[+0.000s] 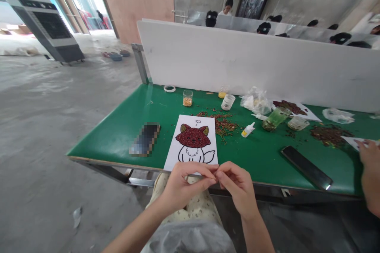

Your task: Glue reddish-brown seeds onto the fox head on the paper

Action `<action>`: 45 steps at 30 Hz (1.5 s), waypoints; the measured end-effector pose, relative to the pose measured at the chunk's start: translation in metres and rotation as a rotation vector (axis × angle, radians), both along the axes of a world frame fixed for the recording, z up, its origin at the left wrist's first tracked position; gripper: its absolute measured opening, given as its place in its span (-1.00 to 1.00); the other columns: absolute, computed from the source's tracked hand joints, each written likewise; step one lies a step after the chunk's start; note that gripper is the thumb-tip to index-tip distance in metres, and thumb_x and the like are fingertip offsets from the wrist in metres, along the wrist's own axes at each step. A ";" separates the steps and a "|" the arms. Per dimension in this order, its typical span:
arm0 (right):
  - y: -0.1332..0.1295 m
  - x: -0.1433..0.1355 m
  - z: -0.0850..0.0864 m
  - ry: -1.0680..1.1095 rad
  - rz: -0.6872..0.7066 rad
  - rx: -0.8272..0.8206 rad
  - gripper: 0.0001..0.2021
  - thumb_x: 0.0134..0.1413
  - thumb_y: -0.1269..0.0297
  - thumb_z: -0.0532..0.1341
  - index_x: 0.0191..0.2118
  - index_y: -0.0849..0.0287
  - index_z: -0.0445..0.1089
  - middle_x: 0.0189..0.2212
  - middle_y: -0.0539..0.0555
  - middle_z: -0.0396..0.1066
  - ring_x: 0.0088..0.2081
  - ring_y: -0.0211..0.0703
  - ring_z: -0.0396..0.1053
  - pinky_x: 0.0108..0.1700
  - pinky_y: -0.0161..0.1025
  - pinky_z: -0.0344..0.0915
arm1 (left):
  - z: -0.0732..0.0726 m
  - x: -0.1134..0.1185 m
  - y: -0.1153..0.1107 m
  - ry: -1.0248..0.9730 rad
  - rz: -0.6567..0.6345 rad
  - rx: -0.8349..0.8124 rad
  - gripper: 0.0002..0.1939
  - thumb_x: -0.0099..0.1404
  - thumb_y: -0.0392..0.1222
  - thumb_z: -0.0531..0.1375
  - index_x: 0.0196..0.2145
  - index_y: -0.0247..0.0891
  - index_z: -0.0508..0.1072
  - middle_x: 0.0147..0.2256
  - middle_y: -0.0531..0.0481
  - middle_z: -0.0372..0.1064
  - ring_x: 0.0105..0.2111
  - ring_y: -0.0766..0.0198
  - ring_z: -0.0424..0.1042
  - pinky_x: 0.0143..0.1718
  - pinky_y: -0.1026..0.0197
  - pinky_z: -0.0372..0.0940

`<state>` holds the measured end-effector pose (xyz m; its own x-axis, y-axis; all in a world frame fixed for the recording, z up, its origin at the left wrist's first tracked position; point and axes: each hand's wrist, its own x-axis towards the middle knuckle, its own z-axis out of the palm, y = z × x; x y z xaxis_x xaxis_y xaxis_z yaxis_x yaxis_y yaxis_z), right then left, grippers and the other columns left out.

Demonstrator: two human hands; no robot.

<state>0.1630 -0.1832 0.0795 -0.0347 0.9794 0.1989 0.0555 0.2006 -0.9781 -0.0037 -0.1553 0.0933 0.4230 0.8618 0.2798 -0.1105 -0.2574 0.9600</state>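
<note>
My left hand (190, 182) and my right hand (236, 184) meet fingertip to fingertip just past the table's front edge. Both are pinched closed; anything between the fingertips is too small to make out. Right behind them lies a white sheet with a fox drawing (192, 142). The fox's head is covered in dark red grains with greenish ears, while its body and tail are bare black outline. A loose pile of red and brown beans or grains (224, 125) spreads beside the sheet's right edge. To the right of that pile lies a small white glue bottle (248, 130) with a yellow label.
A phone (145, 139) lies left of the sheet, and a black phone (306, 167) lies right. Jars (187, 98), a green cup (276, 118) and a plastic bag (257, 101) stand farther back before a white partition (237, 55). Another person's hand (369, 158) holds paper at right.
</note>
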 end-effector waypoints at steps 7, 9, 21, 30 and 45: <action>-0.001 0.000 0.001 -0.009 -0.021 -0.008 -0.74 0.12 0.15 0.17 -0.49 0.20 0.38 -0.59 -0.01 0.34 -0.58 -0.33 0.17 -0.54 -0.36 0.08 | -0.001 0.003 0.001 0.022 -0.003 0.007 -0.95 0.09 -0.28 0.30 -0.41 -0.24 0.57 -0.21 -0.11 0.53 -0.19 0.16 0.51 -0.13 0.18 0.40; -0.001 0.000 0.001 -0.017 -0.017 -0.014 -0.74 0.11 0.15 0.18 -0.49 0.20 0.38 -0.60 -0.01 0.34 -0.58 -0.33 0.18 -0.54 -0.37 0.09 | -0.001 0.006 0.001 -0.028 0.026 -0.060 -0.96 0.10 -0.26 0.29 -0.43 -0.24 0.57 -0.30 -0.09 0.55 -0.23 0.16 0.53 -0.14 0.17 0.41; -0.002 -0.001 -0.004 -0.069 -0.033 -0.022 -0.74 0.11 0.13 0.17 -0.47 0.19 0.38 -0.60 0.00 0.35 -0.58 -0.31 0.17 -0.54 -0.36 0.09 | -0.003 0.014 -0.001 -0.090 0.087 -0.180 -0.89 0.06 -0.21 0.32 -0.48 -0.32 0.52 -0.39 -0.10 0.55 -0.38 0.23 0.52 -0.33 0.24 0.42; 0.000 -0.005 -0.012 -0.271 -0.094 0.033 -0.79 0.15 0.20 0.13 -0.40 0.18 0.40 -0.53 -0.01 0.37 -0.50 -0.28 0.22 -0.45 -0.35 0.10 | -0.013 0.009 0.008 0.062 0.049 -0.216 -0.82 0.16 -0.14 0.24 -0.42 -0.33 0.42 -0.39 -0.05 0.42 -0.39 0.32 0.40 -0.33 0.30 0.31; 0.008 -0.006 -0.014 0.151 0.145 -0.306 -0.71 0.04 0.05 0.22 -0.46 0.20 0.37 -0.60 -0.01 0.40 -0.61 -0.37 0.19 -0.59 -0.42 0.06 | -0.029 0.006 0.015 -0.183 -0.254 -0.498 -0.80 0.13 -0.17 0.27 -0.41 -0.32 0.32 -0.47 0.10 0.19 -0.48 0.42 0.29 -0.40 0.33 0.13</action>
